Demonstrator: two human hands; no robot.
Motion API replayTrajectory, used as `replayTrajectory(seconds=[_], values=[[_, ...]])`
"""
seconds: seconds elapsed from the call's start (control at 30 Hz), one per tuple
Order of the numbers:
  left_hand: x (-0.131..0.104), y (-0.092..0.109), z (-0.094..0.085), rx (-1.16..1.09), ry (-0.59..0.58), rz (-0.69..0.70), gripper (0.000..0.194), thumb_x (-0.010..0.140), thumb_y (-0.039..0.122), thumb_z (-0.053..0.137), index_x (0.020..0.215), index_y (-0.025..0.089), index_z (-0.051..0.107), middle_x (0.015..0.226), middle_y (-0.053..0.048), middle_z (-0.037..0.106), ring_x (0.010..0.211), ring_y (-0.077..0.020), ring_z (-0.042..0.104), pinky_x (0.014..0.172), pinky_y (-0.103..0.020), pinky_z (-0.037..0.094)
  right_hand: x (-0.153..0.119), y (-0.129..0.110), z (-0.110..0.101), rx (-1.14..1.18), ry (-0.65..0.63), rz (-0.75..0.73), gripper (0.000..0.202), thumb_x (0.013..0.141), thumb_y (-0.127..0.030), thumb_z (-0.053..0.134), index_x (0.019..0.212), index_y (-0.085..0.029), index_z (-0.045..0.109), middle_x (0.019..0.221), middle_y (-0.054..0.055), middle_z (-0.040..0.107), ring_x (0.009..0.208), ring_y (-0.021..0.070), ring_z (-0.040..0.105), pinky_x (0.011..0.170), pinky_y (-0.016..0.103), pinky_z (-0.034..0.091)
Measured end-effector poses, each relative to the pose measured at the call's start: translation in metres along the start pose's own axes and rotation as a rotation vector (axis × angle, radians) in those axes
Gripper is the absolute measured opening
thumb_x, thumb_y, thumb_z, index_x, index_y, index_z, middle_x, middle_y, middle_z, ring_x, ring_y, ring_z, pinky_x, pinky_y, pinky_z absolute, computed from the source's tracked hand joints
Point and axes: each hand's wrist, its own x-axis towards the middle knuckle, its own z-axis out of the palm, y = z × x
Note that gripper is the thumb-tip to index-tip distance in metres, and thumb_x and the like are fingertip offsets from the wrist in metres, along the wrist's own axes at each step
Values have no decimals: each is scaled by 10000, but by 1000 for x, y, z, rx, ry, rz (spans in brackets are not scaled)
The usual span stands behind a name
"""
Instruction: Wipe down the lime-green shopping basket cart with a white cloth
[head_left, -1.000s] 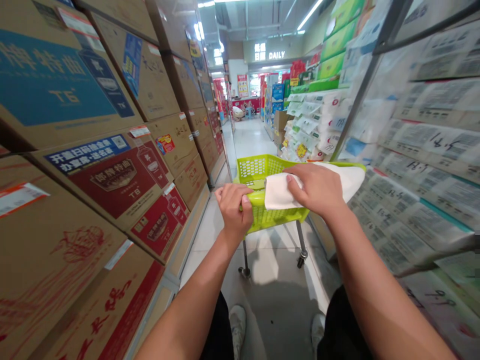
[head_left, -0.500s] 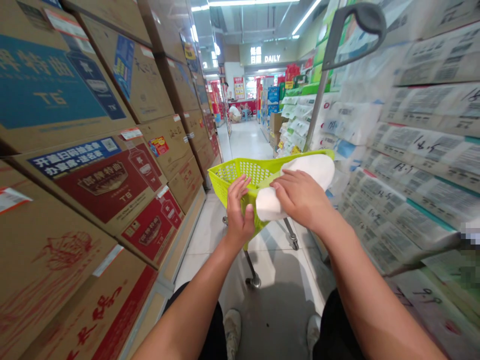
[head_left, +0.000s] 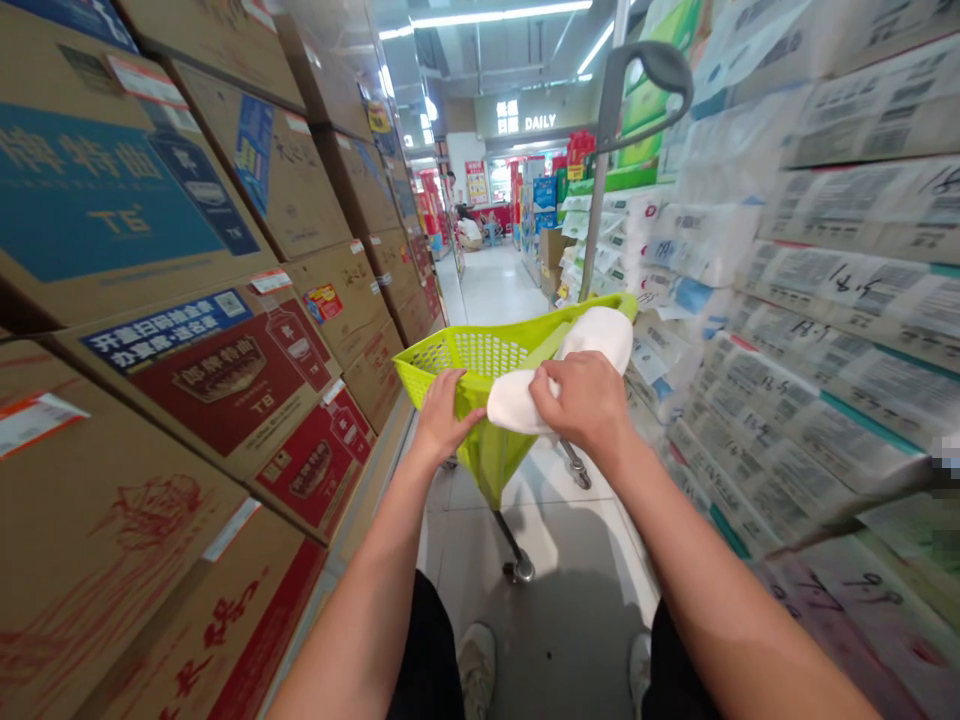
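Observation:
A lime-green shopping cart basket [head_left: 487,345] with perforated walls stands in front of me, on a frame with small wheels. My left hand [head_left: 444,418] is on its near left rim, fingers over the edge and thumb against the outer wall. In my right hand [head_left: 583,402] is a white cloth [head_left: 604,335], bunched under curled fingers and lying over the near right rim. The cloth hides part of that rim. A grey loop handle [head_left: 649,75] rises on a metal pole behind the basket's right side.
Stacked cardboard cartons [head_left: 195,370] line the left side closely. Packs in printed plastic wrap [head_left: 810,380] are piled along the right. A tiled aisle [head_left: 499,275] runs ahead, with people crouching at its far end. A cart wheel [head_left: 519,570] is near my feet.
My left hand has gone from raised and spread to gripping the rim. My right hand's fingers have curled tighter on the cloth. The cart appears shifted left in view, its handle too.

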Motion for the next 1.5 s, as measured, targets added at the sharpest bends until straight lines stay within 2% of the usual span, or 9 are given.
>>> replayTrajectory(seconds=[0.13,0.27,0.53,0.7,0.83,1.0,1.17,1.33,1.5], values=[[-4,-9,1,127,-97,-25,665,954,555,623,1492,183,503,1486,-176,573,1397,-350,524,1195,-554,395,6,6,-12,-104,-83,77,495,1033,-361,398,921,-165,839,879,180,777,891,315,696,819,409,431],[0,4,6,193,-58,-34,542,949,431,645,1428,181,603,1364,-177,645,1283,-350,596,1110,-546,473,5,-2,-8,-180,-63,101,489,1035,-380,414,934,-123,818,879,206,777,920,332,687,915,463,426],[1,30,12,-149,-16,-31,593,932,335,657,1501,237,524,1366,-93,720,1303,-282,645,1175,-515,468,-5,-13,33,-188,33,-9,368,1029,-247,400,1012,-105,739,972,200,729,970,330,609,913,448,387],[-7,45,23,-419,-62,-14,664,1015,336,539,1627,220,306,1585,-159,537,1450,-260,548,1231,-510,431,-10,-4,61,-166,63,-75,309,1013,-178,414,1025,-119,717,957,180,703,980,329,567,935,439,378],[-11,57,32,-352,-81,27,534,1036,344,514,1549,226,425,1576,-150,540,1464,-260,526,1249,-515,409,-8,7,68,61,-7,-159,326,1018,-151,404,1189,-128,681,1060,136,715,992,279,599,926,387,413],[1,71,44,-183,-74,108,432,985,270,591,1413,223,555,1417,-134,636,1366,-275,576,1161,-489,466,0,21,56,222,13,-178,322,1017,-209,423,1200,-147,681,1163,138,714,1101,273,609,999,400,434],[18,86,57,-95,-21,6,276,939,335,687,1183,210,709,1138,-107,672,1102,-269,644,1006,-439,516,0,60,30,-103,140,179,469,967,-433,573,1286,-112,698,1331,241,658,1268,408,514,1099,593,325],[29,96,62,-218,-5,-116,244,974,432,648,992,236,793,967,-65,687,923,-229,664,847,-379,519,0,74,20,-206,-149,110,420,1029,-403,469,1029,-143,798,1011,186,772,990,325,657,888,442,417],[36,100,68,-397,-37,-185,163,908,355,714,838,228,789,872,-44,707,817,-197,650,766,-341,507,3,57,24,-64,-130,63,428,1055,-389,430,1050,-155,789,1028,154,777,920,287,682,793,382,415]])
